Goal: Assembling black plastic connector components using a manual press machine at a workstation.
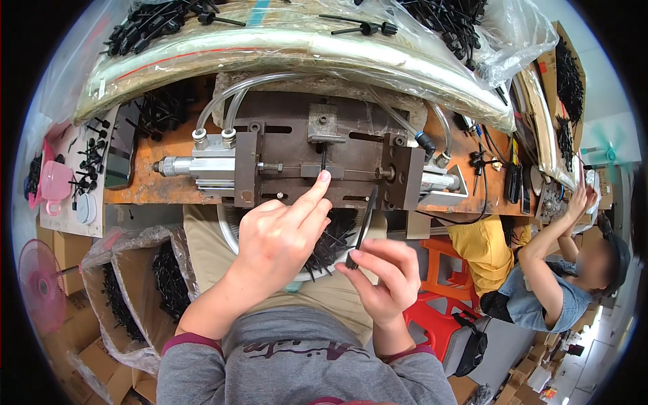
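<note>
Right hand [388, 277]: grip clamped on a black plastic rod [368, 219], thumb and fingers pinching its lower end. Rod stands nearly upright in view, tip up near the fixture's front edge, right of center.

Left hand [277, 236]: index finger extended, tip on or just over the front of the small dark center block [311, 171]; contact not certain. Other fingers curled; can't tell whether that grip is closed on anything.

Second black rod [323, 156] sits in the fixture, between the center block and the silver clamp block [323, 123] behind it. Dark steel fixture plate [270, 111] underneath, left pneumatic cylinder [214, 169] and right pneumatic cylinder [440, 181] facing inward, clear air hoses [237, 101] looping behind. All on the orange tabletop [145, 192].

Round basin [228, 233] of black parts at the lap, below the hands. Plastic-lined carton [138, 270] of more parts at left. Co-worker [547, 290] seated far right, arms raised, beside a red stool [435, 324].
</note>
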Action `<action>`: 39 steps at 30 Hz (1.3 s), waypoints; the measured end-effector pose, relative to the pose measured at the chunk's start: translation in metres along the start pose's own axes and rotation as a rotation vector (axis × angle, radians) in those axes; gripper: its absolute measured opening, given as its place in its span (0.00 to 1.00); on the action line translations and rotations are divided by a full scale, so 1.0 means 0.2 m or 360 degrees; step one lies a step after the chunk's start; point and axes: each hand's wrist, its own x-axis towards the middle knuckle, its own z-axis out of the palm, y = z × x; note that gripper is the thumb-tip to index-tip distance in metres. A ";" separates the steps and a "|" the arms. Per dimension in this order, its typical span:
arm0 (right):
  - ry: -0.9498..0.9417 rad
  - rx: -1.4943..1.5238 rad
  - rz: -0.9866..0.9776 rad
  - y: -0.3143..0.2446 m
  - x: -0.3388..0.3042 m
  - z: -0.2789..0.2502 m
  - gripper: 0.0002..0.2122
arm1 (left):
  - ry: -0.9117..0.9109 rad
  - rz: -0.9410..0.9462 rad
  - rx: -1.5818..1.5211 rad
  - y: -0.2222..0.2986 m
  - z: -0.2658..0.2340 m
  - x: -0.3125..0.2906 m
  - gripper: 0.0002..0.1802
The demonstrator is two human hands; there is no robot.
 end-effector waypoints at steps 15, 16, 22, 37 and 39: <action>-0.0510 -0.0817 -0.0337 0.01 0.21 0.16 0.12 | -0.1190 -0.0168 -0.0730 -0.03 0.02 -0.40 0.14; -0.0555 -0.0874 -0.0272 -0.01 0.23 0.16 0.11 | -0.1241 -0.0181 -0.0714 -0.03 0.05 -0.42 0.14; -0.0562 -0.0912 -0.0298 -0.02 0.26 0.16 0.10 | -0.1212 -0.0227 -0.0625 -0.05 0.18 -0.46 0.14; -0.0412 -0.0273 -0.0353 0.07 0.15 0.15 0.11 | -0.0291 -0.0822 -0.0559 -0.24 0.27 -0.63 0.19; -0.0481 -0.0040 -0.0334 0.08 0.07 0.13 0.11 | -0.0146 -0.0854 -0.0456 -0.34 0.27 -0.69 0.15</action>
